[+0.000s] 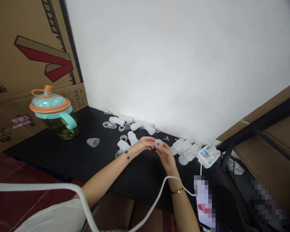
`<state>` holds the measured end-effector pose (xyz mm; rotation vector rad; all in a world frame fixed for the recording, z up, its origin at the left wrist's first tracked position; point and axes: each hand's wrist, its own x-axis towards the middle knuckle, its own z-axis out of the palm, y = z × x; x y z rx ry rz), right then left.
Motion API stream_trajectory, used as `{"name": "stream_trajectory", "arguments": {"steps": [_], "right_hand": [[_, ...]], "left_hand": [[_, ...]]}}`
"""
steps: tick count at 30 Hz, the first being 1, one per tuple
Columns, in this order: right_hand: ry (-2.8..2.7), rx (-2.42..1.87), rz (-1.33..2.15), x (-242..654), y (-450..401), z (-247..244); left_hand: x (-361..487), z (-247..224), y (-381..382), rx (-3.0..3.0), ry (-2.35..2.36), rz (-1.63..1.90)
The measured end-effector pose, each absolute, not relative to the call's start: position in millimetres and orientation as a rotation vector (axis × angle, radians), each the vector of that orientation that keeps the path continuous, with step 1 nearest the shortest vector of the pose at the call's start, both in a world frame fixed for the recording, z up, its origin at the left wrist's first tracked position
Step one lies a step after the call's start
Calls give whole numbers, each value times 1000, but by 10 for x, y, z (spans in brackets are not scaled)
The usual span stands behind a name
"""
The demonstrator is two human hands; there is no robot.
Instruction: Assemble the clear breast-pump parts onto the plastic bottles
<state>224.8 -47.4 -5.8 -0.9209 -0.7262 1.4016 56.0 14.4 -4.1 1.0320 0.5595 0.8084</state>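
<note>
On my remote feed, behind the fingers of the left hand, I see a fine chain bracelet with dark-blue, four-lobed charms circling the wrist. Farther back from those fingers, the left forearm runs bare to a plain white sleeve. Behind the fingers of the right hand, I make out a narrow, shiny gold-coloured bangle and a bare right forearm.

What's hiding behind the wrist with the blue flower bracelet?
Behind the left wrist with the bracelet, a milky white bottle and a clear plastic piece peek out. The wrist covers part of them, so anything else tucked there can't be seen.
</note>
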Motion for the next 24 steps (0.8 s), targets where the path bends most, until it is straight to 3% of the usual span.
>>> {"name": "stream_trajectory", "arguments": {"steps": [24], "right_hand": [[-692, -842, 1500, 2199, -513, 14]], "left_hand": [[576, -36, 114, 972, 544, 848]]}}
